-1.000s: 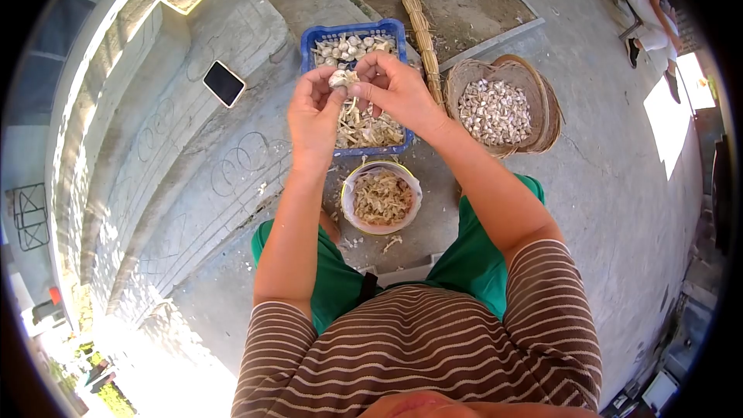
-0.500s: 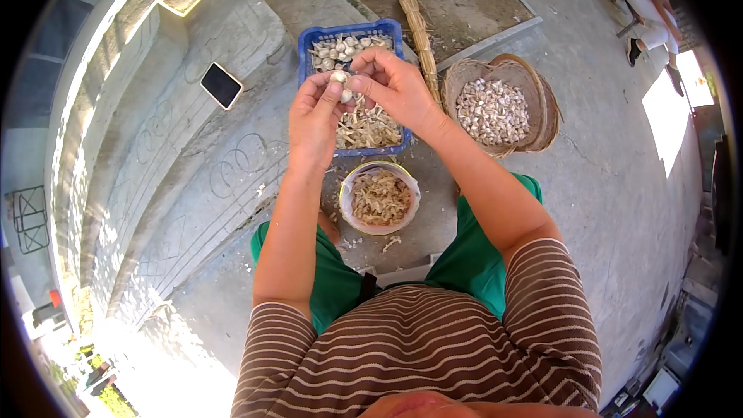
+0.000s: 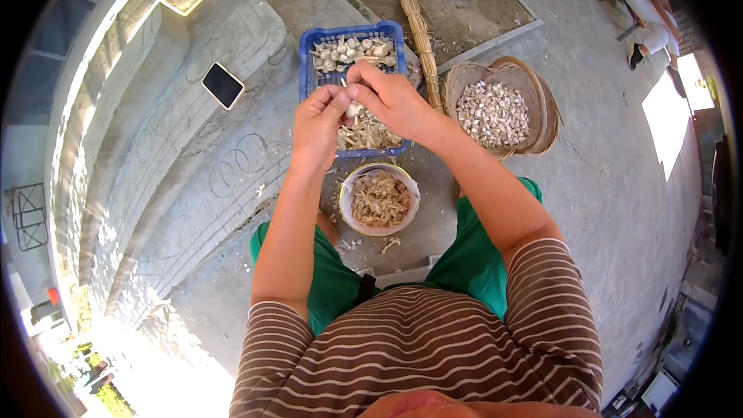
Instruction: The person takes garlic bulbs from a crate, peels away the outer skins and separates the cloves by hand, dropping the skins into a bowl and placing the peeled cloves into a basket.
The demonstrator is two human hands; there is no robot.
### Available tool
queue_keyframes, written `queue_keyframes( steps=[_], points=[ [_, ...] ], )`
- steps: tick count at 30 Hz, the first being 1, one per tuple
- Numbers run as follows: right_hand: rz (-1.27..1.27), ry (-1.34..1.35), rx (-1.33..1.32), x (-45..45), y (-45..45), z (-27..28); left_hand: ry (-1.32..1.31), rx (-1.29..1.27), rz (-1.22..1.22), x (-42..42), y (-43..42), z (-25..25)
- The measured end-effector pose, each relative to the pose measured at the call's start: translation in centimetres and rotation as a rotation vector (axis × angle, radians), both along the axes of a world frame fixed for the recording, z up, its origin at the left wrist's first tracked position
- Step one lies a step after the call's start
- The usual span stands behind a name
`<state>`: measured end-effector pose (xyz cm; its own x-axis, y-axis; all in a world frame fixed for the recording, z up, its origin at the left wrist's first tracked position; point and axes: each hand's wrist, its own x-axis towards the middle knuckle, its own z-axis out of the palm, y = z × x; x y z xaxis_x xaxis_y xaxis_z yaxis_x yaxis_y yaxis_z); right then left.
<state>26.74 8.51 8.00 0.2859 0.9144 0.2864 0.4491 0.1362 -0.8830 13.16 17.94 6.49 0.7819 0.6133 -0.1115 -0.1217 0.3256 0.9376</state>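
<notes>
Both hands meet over the blue crate. My left hand (image 3: 317, 118) is closed on a pale garlic bulb (image 3: 354, 110), which is partly hidden by the fingers. Thumb and fingers of my right hand (image 3: 387, 97) pinch at the top of the same bulb, touching the left fingertips. Beneath them the blue crate (image 3: 305, 70) holds whole garlic bulbs (image 3: 352, 50) at its far end and dry stalks and skins (image 3: 368, 133) at its near end. Nearer my body, a lined bucket (image 3: 346, 209) contains papery peelings (image 3: 381, 200).
A wicker basket (image 3: 548, 112) of garlic cloves (image 3: 493, 114) stands right of the crate, beside a straw broom (image 3: 418, 27). On the stone ledge at left lies a phone (image 3: 223, 86). A seated person (image 3: 652, 11) is at the far right, near a tree trunk's soil bed.
Both hands have come down slightly and closer together over the crate. The bulb sits lower and is more covered by the fingers. My right fingers have closed in on it.
</notes>
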Motion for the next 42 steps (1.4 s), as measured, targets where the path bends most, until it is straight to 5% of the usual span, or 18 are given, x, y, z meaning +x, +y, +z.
queue_keyframes(
  steps=[5, 8, 10, 13, 17, 24, 26, 34, 42],
  points=[
    [-0.072, 0.02, 0.038, -0.6, 0.1, 0.1, 0.001, -0.038, 0.027, 0.1, -0.4, 0.2],
    [-0.095, 0.248, 0.015, -0.7, 0.1, 0.1, -0.011, -0.029, 0.03, 0.3, -0.3, 0.0],
    [0.01, 0.892, -0.106, -0.5, 0.1, 0.0, -0.019, -0.05, 0.023, 0.5, -0.4, 0.4],
    [0.107, 1.114, -0.001, 0.0, 0.1, -0.7, -0.031, -0.084, 0.014, 0.5, -0.5, 0.8],
    [-0.08, 1.111, -0.049, -0.3, 0.8, -0.5, -0.04, -0.126, 0.111, 1.0, -0.4, 1.2],
    [0.0, 1.087, -0.045, -0.2, 0.1, 0.6, -0.052, -0.113, 0.171, 0.9, -0.1, 1.6],
    [0.035, 0.777, -0.054, -0.7, 0.3, 0.8, 0.002, -0.023, 0.111, 0.8, -0.1, 1.1],
    [0.034, 0.682, -0.103, -0.4, 0.2, 0.2, -0.003, -0.032, 0.109, 0.7, -0.1, 1.2],
    [0.174, 1.27, 0.024, 0.0, 0.1, 0.1, -0.12, -0.204, 0.033, 0.2, 0.8, 0.9]
  ],
)
